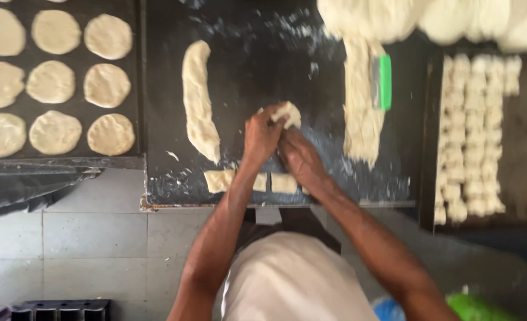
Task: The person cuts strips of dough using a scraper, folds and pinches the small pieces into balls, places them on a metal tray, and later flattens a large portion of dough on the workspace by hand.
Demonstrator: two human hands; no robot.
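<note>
Both my hands meet over the dark floured work surface. My left hand pinches a small piece of dough at its fingertips. My right hand presses against the same piece from below, its fingers curled. Three cut squares of dough lie in a row near the front edge, partly under my forearms. A long roll of dough lies to the left. A wider strip of dough lies to the right, with a green scraper resting on it.
A dark tray at the left holds several flattened dough rounds. A tray at the right holds several small dough pieces in rows. A large dough mass sits at the top right. Grey floor tiles show below.
</note>
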